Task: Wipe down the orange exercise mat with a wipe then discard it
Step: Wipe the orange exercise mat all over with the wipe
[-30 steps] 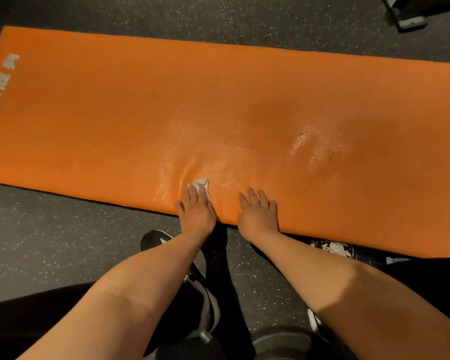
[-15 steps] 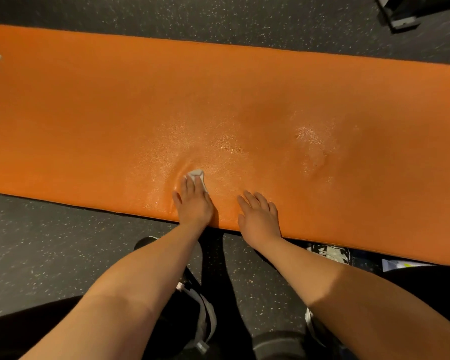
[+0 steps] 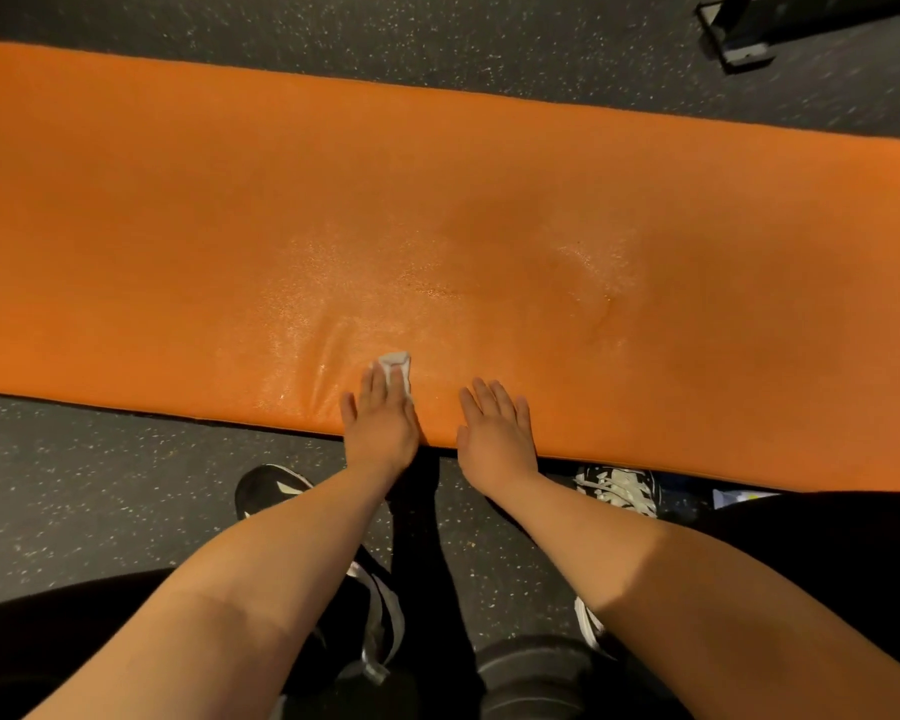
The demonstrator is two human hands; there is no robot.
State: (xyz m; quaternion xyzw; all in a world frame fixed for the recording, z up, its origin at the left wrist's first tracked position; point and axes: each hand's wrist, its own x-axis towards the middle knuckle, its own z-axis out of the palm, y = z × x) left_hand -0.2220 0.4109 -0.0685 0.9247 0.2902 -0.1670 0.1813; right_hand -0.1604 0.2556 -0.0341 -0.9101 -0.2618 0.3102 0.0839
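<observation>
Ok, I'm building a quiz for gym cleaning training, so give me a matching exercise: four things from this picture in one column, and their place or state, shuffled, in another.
1. wipe
2. right hand
3. mat
4. black shoe

A. flat on the mat's near edge, holding nothing
B. on the speckled floor, off the mat
C. wet sheen across its middle
D. pressed down by the left hand

Pairs: 1-D, 2-A, 3-C, 4-B

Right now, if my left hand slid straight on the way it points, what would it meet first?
Nothing stands ahead of the left hand and its wipe: only bare orange mat, then seemingly the dark floor.
</observation>
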